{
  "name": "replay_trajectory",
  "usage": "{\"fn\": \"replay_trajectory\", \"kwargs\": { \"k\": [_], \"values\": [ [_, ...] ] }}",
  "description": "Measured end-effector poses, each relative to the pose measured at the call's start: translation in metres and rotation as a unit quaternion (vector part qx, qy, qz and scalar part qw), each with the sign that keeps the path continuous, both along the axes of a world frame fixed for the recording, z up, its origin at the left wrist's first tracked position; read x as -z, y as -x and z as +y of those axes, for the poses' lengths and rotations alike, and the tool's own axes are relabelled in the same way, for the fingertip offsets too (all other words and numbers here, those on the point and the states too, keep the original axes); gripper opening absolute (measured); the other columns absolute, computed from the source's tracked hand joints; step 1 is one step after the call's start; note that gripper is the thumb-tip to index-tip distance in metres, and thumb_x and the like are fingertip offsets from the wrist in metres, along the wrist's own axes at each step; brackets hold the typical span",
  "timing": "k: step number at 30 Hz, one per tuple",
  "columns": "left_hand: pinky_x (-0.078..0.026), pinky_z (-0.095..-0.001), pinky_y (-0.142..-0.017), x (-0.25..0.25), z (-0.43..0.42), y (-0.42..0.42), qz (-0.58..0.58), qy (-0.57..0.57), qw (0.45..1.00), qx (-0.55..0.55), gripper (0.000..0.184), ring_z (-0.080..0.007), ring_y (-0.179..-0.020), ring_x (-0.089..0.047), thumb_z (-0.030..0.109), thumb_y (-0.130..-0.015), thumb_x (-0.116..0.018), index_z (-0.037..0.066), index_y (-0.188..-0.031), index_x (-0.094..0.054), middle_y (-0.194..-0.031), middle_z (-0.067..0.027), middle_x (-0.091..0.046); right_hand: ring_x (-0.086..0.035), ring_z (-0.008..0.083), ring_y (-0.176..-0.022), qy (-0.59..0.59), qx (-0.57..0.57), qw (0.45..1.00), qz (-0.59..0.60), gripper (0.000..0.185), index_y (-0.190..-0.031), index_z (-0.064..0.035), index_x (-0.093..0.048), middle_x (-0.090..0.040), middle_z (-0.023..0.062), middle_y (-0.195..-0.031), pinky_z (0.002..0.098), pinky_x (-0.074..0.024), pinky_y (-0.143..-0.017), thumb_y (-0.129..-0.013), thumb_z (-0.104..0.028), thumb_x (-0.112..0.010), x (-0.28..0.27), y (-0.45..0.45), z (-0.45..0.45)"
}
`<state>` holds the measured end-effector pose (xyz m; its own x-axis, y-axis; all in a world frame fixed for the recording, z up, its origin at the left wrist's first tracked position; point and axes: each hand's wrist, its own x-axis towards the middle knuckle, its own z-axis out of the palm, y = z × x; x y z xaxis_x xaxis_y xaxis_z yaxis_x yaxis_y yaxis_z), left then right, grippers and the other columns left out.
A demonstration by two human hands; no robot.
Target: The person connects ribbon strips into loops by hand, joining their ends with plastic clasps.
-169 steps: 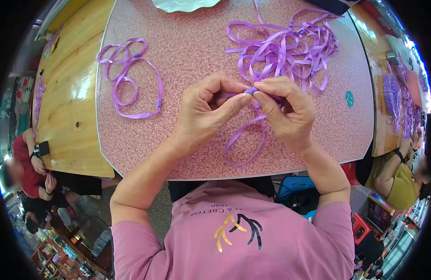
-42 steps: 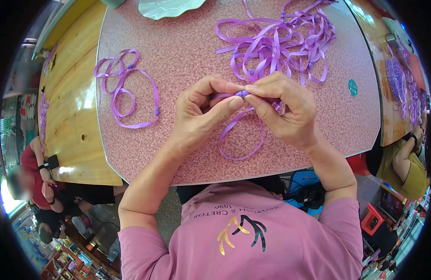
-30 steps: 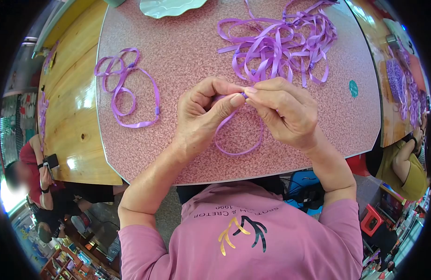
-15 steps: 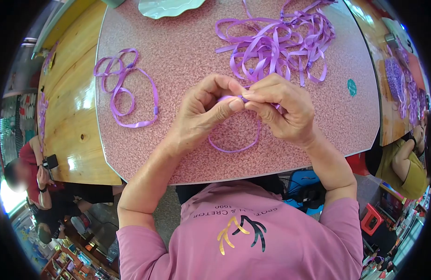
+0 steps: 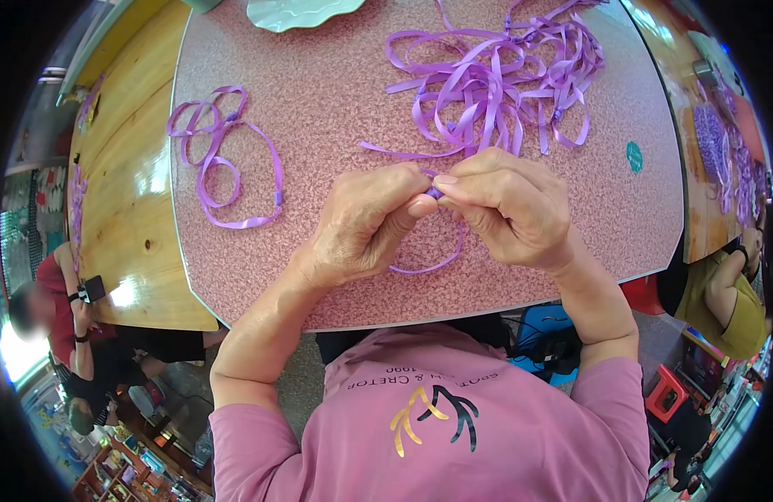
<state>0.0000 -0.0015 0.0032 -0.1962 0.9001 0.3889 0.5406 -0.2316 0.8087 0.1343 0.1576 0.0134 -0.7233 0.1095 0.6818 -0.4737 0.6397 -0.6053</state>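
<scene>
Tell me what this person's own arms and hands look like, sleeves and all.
The left hand and right hand look ungloved and unadorned. The forearms are uncovered. The short sleeves are loose, plain and dusty pink, part of a shirt with dark lettering and a gold-and-black branching emblem.

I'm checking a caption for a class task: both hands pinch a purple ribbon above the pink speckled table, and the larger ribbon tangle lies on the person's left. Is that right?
Not quite: in the head view, the larger ribbon tangle lies ahead and mostly to the person's right. The rest stands: left hand and right hand pinch a purple ribbon above the pink speckled table.
</scene>
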Motion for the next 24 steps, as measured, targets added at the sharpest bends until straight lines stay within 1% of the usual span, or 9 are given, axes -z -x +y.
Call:
{"fn": "replay_trajectory", "kwargs": {
  "k": [4, 6, 8, 9, 11, 15, 17, 20, 24],
  "values": [
    [-0.044, -0.0355, -0.059, -0.003, 0.001, -0.004, -0.078, 0.006, 0.996, 0.040, 0.023, -0.0271, -0.064, -0.056, 0.024, -0.099, -0.055, 0.002, -0.097, -0.059, -0.074, -0.0125, -0.054, -0.067, 0.0181, -0.065, 0.013, -0.041, 0.999, -0.005, 0.015, -0.099, 0.0002, -0.066, -0.068, 0.0132, -0.083, 0.0258, -0.0516, -0.053, -0.084, 0.002, -0.070, -0.002, -0.002, 0.003],
    [-0.044, -0.0325, -0.063, -0.008, -0.003, -0.006, -0.196, 0.082, 0.976, 0.050, 0.031, -0.0183, -0.069, -0.055, 0.031, -0.103, -0.049, 0.002, -0.097, -0.059, -0.077, -0.0078, -0.055, -0.066, 0.0168, -0.063, 0.029, -0.055, 0.998, -0.020, 0.014, -0.100, 0.0007, -0.066, -0.068, 0.0128, -0.083, 0.0252, -0.0508, -0.052, -0.086, 0.001, -0.069, -0.004, -0.004, 0.004],
    [-0.044, -0.0305, -0.065, -0.009, -0.003, -0.007, -0.215, 0.099, 0.971, 0.045, 0.034, -0.0147, -0.072, -0.053, 0.033, -0.103, -0.047, 0.002, -0.097, -0.059, -0.079, -0.0051, -0.055, -0.062, 0.0120, -0.059, 0.170, -0.110, 0.971, -0.125, 0.012, -0.101, 0.0019, -0.066, -0.066, 0.0113, -0.083, 0.0231, -0.0475, -0.048, -0.089, 0.000, -0.066, -0.006, -0.007, 0.003],
    [-0.043, -0.0285, -0.067, -0.009, -0.003, -0.007, -0.234, 0.113, 0.965, 0.038, 0.036, -0.0111, -0.075, -0.051, 0.035, -0.104, -0.046, 0.002, -0.097, -0.059, -0.080, -0.0024, -0.054, -0.062, 0.0120, -0.059, 0.170, -0.108, 0.971, -0.124, 0.012, -0.101, 0.0019, -0.066, -0.066, 0.0113, -0.083, 0.0231, -0.0475, -0.048, -0.089, 0.000, -0.066, -0.005, -0.007, 0.001],
    [-0.042, -0.0267, -0.065, -0.009, 0.000, -0.011, -0.289, 0.114, 0.950, 0.026, 0.037, -0.0094, -0.074, -0.049, 0.037, -0.104, -0.045, 0.004, -0.096, -0.059, -0.080, -0.0008, -0.053, -0.058, 0.0080, -0.057, 0.279, -0.080, 0.949, -0.122, 0.011, -0.102, 0.0031, -0.066, -0.064, 0.0094, -0.084, 0.0209, -0.0456, -0.046, -0.091, 0.000, -0.064, -0.002, -0.005, -0.005],
    [-0.033, -0.0219, -0.059, -0.006, -0.001, -0.009, -0.412, 0.142, 0.899, 0.030, 0.040, -0.0046, -0.067, -0.039, 0.041, -0.105, -0.043, 0.008, -0.089, -0.058, -0.075, 0.0038, -0.047, -0.055, 0.0060, -0.055, 0.330, -0.062, 0.929, -0.157, 0.012, -0.104, 0.0032, -0.065, -0.062, 0.0082, -0.084, 0.0199, -0.0470, -0.047, -0.094, -0.002, -0.062, -0.002, -0.005, -0.011],
    [-0.029, -0.0217, -0.056, -0.001, 0.000, -0.009, -0.462, 0.132, 0.876, 0.044, 0.041, -0.0042, -0.063, -0.035, 0.041, -0.105, -0.042, 0.008, -0.087, -0.057, -0.072, 0.0047, -0.044, -0.052, 0.0046, -0.053, 0.397, -0.063, 0.893, -0.204, 0.013, -0.105, 0.0026, -0.065, -0.062, 0.0072, -0.083, 0.0198, -0.0486, -0.047, -0.095, -0.005, -0.061, -0.005, -0.005, -0.012],
    [-0.023, -0.0217, -0.053, -0.001, 0.002, -0.011, -0.534, 0.125, 0.834, 0.058, 0.041, -0.0039, -0.058, -0.029, 0.040, -0.105, -0.042, 0.009, -0.083, -0.056, -0.068, 0.0061, -0.040, -0.050, 0.0040, -0.052, 0.433, -0.059, 0.871, -0.223, 0.014, -0.105, 0.0027, -0.065, -0.061, 0.0068, -0.083, 0.0201, -0.0488, -0.046, -0.096, -0.006, -0.060, -0.004, -0.005, -0.012],
    [-0.020, -0.0220, -0.049, 0.000, 0.003, -0.008, -0.608, 0.128, 0.778, 0.089, 0.041, -0.0036, -0.053, -0.026, 0.039, -0.104, -0.043, 0.009, -0.079, -0.055, -0.065, 0.0064, -0.039, -0.050, 0.0036, -0.052, 0.421, -0.056, 0.879, -0.218, 0.014, -0.105, 0.0029, -0.065, -0.061, 0.0062, -0.082, 0.0202, -0.0491, -0.045, -0.096, -0.007, -0.061, -0.001, -0.004, -0.012]
  ]
}}
